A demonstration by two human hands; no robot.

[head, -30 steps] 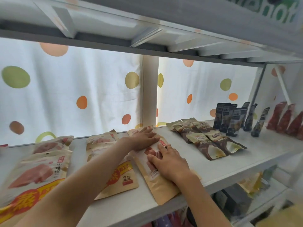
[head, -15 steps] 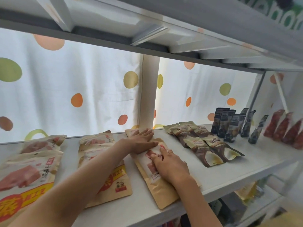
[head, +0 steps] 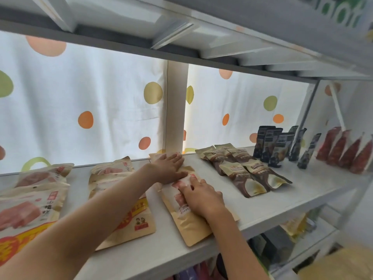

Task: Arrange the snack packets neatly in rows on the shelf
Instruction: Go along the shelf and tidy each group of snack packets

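Observation:
On the white shelf (head: 286, 201) lie rows of tan snack packets with pink meat pictures. My left hand (head: 169, 168) presses flat on the far packet (head: 159, 156) of the third row, fingers straight. My right hand (head: 201, 197) rests flat on the near packet (head: 187, 221) of that row, which juts over the shelf's front edge. A second row of tan packets (head: 139, 221) lies to the left, partly under my left forearm. Another row (head: 32, 203) lies at the far left.
Right of my hands lie several brown and cream packets (head: 244, 174). Dark upright pouches (head: 278, 146) and red packets (head: 343, 152) stand at the far right. A white upright post (head: 176, 106) and dotted curtain (head: 80, 102) back the shelf. Another shelf board hangs close above.
The view has shifted slightly. My left hand slid a little farther onto the far packet; my right hand stays on the near packet.

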